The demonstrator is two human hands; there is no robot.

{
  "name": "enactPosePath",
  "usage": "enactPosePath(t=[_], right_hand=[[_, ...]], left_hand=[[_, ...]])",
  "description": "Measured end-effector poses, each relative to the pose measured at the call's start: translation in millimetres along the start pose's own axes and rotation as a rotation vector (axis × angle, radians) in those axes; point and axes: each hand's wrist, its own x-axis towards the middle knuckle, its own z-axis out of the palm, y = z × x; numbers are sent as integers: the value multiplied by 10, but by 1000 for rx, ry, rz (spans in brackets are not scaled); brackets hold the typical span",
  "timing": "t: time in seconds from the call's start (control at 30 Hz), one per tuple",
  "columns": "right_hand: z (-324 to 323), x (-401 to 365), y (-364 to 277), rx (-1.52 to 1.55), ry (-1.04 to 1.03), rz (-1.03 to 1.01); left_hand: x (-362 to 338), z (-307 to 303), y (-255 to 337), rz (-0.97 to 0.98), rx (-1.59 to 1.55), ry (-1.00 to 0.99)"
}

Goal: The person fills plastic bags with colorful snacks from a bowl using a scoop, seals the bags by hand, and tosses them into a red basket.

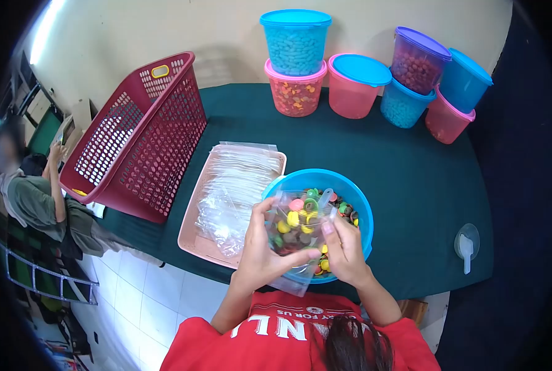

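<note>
A clear plastic bag [291, 285] is in my left hand [265, 250], its thumb and fingers curved around the side. Round candies [294, 222] in yellow, brown, green and pink show through clear plastic between my hands. My right hand [345, 247] closes its thumb and fingers at the other side, by the pale handle of a clear plastic scoop [327, 196]; its grip is partly hidden. Both hands are over a blue tub [364, 213] of similar candies. Left of it, a pink tray [192, 229] bears a stack of flat clear bags [236, 179].
A maroon laundry basket [155, 148] stands at the table's left. Lidded tubs, including a blue-lidded pink one [353, 93], line the back, some stacked. A clear bowl with a white spoon [466, 250] lies at right. Another person [38, 198] sits beyond the basket.
</note>
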Motion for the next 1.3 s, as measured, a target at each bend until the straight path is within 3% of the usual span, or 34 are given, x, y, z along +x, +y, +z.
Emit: enactPosePath(t=[0.03, 0.1, 0.17, 0.27, 0.3, 0.37, 0.4, 0.53, 0.63, 0.67, 0.7, 0.77, 0.83, 0.9, 0.97, 1.03, 1.07, 1.2, 1.3], right_hand=[[-21, 4, 7, -2, 5, 0], [-76, 30, 32, -81, 83, 66], [-47, 43, 22, -110, 155, 15], [77, -8, 53, -298, 300, -141], [72, -21, 49, -298, 302, -145], [29, -38, 32, -322, 271, -372], [-2, -15, 11, -302, 298, -366], [-62, 19, -43, -319, 307, -480], [9, -28, -106, -314, 238, -527], [-12, 4, -119, -364, 298, -550], [-32, 11, -120, -364, 296, -550], [-44, -3, -118, -214, 266, -332], [21, -29, -109, -256, 261, -367], [118, -35, -130, -290, 245, -528], [108, -23, -151, -319, 247, -526], [104, -1, -154, -208, 204, -349], [144, -4, -185, -265, 197, -377], [379, -75, -242, -162, 113, -364], [585, -146, -247, -74, 33, -320]], left_hand=[[-7, -2, -35, 2, -2, -4], [-13, -6, -104, -255, -309, -14], [-6, 77, -70, -159, -216, -3], [-56, 318, -110, 219, -38, 235], [-78, 308, -123, 223, -37, 237], [-104, 275, -139, 212, -85, 239], [-65, 271, -137, 320, -11, 352], [-140, 258, -101, 357, -148, 410], [-157, 288, -172, 412, -59, 424], [-130, 289, -147, 403, -49, 496], [-160, 272, -157, 401, -49, 498], [-265, 222, -188, 250, -218, 409], [-250, 251, -125, 251, -233, 448], [-224, 268, -113, 397, -67, 511], [-281, 142, -126, 368, 5, 541], [-383, 34, -153, 175, -191, 468], [-421, 8, -146, 136, -250, 476], [-418, -234, -55, 119, -371, 447], [-532, -424, -68, 159, -180, 487]])
